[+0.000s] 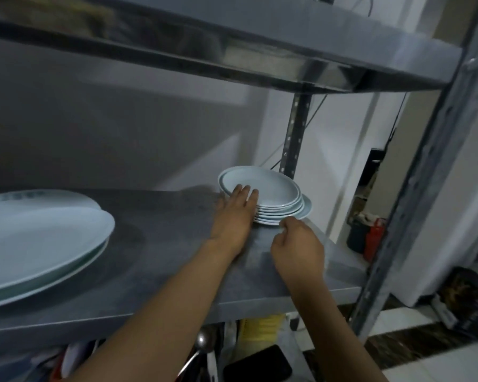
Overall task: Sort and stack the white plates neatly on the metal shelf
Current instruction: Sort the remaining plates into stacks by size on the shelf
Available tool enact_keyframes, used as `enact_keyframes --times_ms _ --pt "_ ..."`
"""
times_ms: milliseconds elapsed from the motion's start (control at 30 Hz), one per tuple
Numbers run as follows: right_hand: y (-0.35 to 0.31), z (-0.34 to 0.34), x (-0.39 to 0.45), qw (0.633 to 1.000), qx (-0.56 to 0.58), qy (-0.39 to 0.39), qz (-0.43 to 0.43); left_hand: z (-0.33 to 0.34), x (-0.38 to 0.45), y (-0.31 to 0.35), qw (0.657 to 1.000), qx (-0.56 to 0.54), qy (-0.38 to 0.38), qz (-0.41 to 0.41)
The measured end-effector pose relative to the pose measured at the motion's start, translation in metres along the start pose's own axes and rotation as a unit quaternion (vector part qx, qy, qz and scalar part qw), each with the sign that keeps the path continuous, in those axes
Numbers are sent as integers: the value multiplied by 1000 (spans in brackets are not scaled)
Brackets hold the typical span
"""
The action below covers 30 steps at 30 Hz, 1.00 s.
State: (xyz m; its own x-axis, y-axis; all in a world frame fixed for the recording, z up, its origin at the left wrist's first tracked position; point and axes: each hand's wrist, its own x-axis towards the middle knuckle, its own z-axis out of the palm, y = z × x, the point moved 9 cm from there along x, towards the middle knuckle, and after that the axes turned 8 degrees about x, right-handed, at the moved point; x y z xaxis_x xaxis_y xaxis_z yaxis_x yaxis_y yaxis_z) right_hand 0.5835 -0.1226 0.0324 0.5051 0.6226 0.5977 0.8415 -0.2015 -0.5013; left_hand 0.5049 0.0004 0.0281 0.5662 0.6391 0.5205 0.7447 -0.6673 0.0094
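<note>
A stack of several small white plates [271, 188] stands at the back right corner of the grey metal shelf [160, 244]. My left hand [236, 213] lies flat against the stack's left side, fingers spread and resting on the top plate's rim. My right hand [297, 249] is curled at the stack's front edge, its fingertips close to or touching the lowest plates. Whether it pinches a plate I cannot tell. Two or three large white plates [36, 246] sit stacked at the shelf's left, running past the frame's edge.
An upper metal shelf [232, 51] hangs low overhead. A perforated upright post [295, 133] stands right behind the small plates, and another post [414, 188] frames the right side. Utensils and a dark flat object [257, 365] lie on the level below.
</note>
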Motion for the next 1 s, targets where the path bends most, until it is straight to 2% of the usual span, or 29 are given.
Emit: enact_keyframes --times_ms 67,200,367,533,767,1000 --pt "-1 1 1 1000 2 -1 -7 9 4 0 999 23 -34 6" --pt "-4 1 2 1000 5 4 -15 -1 0 3 999 30 -11 23" --pt "-4 -4 0 1000 16 25 -11 -23 -8 3 996 18 84 15" --pt "-5 -11 -4 999 15 46 -1 -50 -29 3 981 -59 180 35" --pt "-6 -19 -7 998 20 56 23 -95 -70 0 956 -176 232 22" --pt "-9 -26 -14 998 23 44 28 -149 -106 -9 961 -123 242 49"
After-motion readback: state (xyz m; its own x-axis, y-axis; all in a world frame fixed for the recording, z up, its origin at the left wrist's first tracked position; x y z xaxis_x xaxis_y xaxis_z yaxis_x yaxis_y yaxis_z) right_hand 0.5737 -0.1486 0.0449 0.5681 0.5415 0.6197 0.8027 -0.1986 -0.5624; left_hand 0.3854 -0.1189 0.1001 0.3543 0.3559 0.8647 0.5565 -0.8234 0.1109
